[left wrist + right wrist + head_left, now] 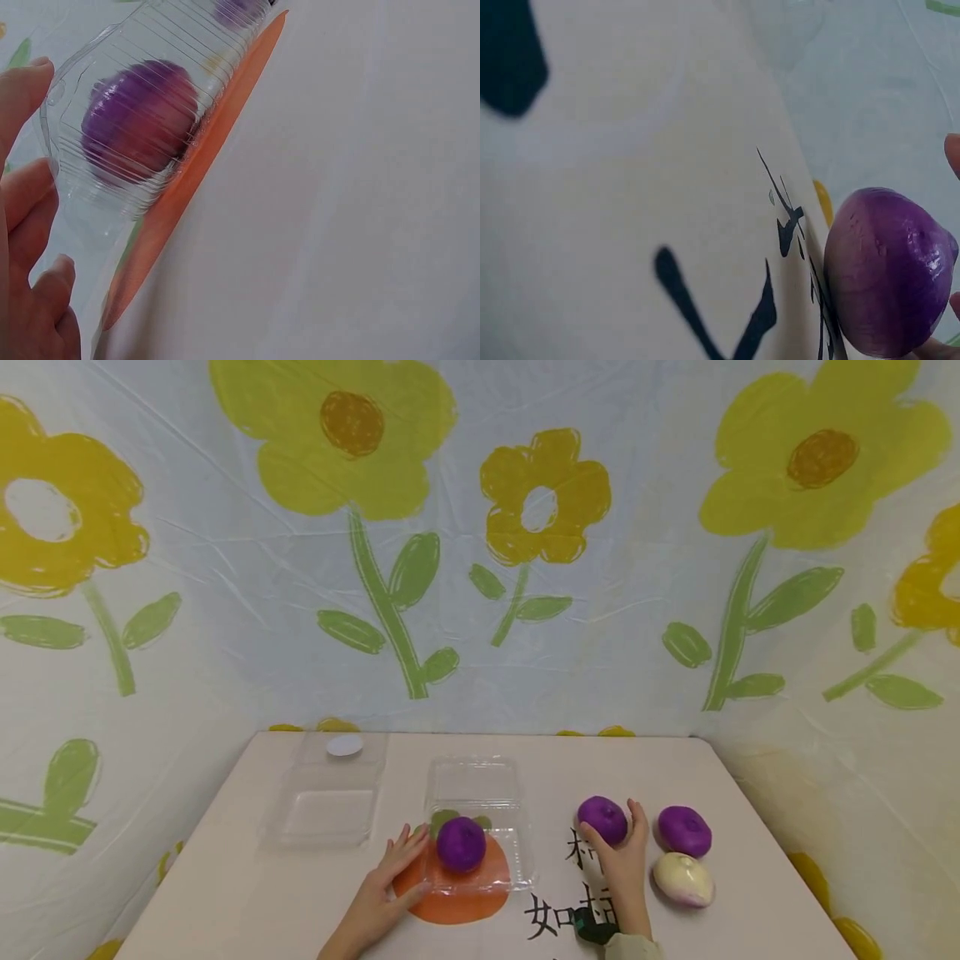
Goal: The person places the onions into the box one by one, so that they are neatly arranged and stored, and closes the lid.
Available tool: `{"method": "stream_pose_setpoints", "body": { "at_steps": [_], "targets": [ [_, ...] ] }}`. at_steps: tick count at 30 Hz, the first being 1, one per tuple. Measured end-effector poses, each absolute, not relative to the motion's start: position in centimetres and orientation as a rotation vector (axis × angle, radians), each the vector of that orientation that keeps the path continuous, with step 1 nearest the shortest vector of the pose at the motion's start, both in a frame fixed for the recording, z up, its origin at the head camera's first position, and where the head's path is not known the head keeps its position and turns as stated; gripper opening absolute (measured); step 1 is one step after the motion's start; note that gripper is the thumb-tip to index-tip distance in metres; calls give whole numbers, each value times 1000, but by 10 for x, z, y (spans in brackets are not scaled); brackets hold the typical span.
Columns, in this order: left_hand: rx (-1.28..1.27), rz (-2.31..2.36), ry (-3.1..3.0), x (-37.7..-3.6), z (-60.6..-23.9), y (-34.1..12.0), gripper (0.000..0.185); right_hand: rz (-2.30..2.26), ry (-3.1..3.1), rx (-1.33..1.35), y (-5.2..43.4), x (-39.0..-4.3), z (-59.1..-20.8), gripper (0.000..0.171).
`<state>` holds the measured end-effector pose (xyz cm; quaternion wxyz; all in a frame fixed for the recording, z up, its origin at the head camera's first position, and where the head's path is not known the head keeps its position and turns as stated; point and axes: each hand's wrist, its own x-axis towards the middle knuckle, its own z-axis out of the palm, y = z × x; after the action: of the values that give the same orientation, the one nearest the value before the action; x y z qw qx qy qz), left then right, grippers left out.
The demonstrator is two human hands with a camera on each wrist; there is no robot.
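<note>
My left hand (pixel 382 889) rests beside an unlidded clear plastic clamshell box (pixel 522 860), fingers spread and fingertips at its left edge. In the box sits a round purple vegetable (pixel 461 845), seen through the ribbed wall in the left wrist view. To the right, my right hand (pixel 624 864) is around another round purple vegetable (pixel 602 820) on the table. In the right wrist view a gap shows between one fingertip (pixel 952 154) and this vegetable (pixel 889 274), while other fingertips lie right at its side.
Right of my right hand lie a third purple vegetable (pixel 684 831) and a cream one with a purple tinge (pixel 683 880). Another clear clamshell box (pixel 318 839) stands at the back left, with a white oval (pixel 344 745) on its lid. The tabletop (pixel 551 777) carries printed orange and black designs.
</note>
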<state>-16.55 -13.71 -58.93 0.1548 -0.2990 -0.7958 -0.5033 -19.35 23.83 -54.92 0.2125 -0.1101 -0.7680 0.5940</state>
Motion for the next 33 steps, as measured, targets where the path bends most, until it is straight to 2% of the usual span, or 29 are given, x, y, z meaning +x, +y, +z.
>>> {"method": "stream_pose_setpoints", "body": {
  "at_steps": [6,18,27,33],
  "targets": [
    [-875,-1444,-2268,-165,-588,-137,60,1723,-2204,-377,242,-193,-557,103],
    [-881,-1421,-2261,-162,-582,-136,59,1702,-2205,-386,241,-192,-558,100],
    [-863,-1435,-2280,-165,-588,-138,58,1647,-2271,-507,241,-197,-554,107],
    [-856,-1438,-2280,-164,-588,-137,58,1625,-2282,-542,240,-194,-552,105]
  ]
}}
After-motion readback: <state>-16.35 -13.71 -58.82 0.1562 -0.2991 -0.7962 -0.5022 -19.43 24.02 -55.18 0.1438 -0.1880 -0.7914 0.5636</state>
